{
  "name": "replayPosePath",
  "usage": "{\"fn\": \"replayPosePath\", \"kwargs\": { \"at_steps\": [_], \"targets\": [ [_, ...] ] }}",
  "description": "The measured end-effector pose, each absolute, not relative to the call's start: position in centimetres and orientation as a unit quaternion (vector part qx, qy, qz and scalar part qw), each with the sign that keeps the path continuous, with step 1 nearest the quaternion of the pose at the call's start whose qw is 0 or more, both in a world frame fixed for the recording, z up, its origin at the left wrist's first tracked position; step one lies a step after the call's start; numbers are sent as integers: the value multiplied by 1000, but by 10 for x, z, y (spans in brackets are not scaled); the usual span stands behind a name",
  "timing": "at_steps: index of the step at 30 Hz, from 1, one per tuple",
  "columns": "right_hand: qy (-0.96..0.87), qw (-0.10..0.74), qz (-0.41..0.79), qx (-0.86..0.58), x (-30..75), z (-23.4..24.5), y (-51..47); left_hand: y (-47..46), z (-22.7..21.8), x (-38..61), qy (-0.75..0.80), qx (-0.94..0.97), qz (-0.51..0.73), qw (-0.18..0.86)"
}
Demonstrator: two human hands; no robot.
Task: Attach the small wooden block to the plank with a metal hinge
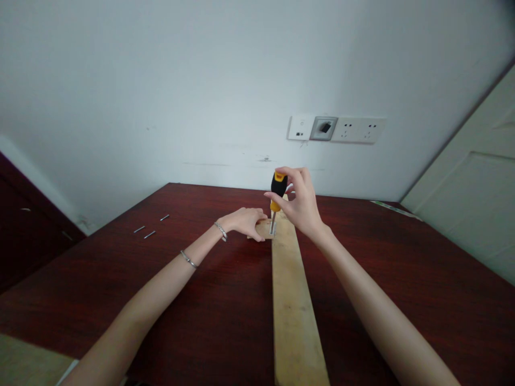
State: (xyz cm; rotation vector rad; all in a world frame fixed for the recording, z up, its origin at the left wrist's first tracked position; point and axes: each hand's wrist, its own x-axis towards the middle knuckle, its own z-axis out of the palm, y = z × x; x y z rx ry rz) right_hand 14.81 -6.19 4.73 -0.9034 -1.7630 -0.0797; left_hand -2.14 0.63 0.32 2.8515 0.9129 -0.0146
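A long pale wooden plank (295,300) lies lengthwise on the dark red table (161,300). My right hand (300,206) is closed round the black and yellow handle of a screwdriver (277,195), held upright with its tip on a screw (273,228) at the plank's far end. My left hand (245,221) rests on a small wooden piece (263,229) beside the plank, fingers curled by the screw. Two bracelets sit on my left forearm.
Three loose screws (149,229) lie on the table at the far left. Wall sockets (336,129) are mounted on the white wall behind. A pale door (475,193) stands to the right, dark furniture (24,225) to the left.
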Motion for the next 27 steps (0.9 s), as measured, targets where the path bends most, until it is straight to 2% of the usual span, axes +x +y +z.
{"fn": "replayPosePath", "kwargs": {
  "at_steps": [19,27],
  "targets": [
    [-761,527,-12,-379,150,50,-65,9,1,-22,297,953,7,61],
    [-739,558,12,-377,155,49,-61,5,5,-21,311,948,-6,63]
  ]
}}
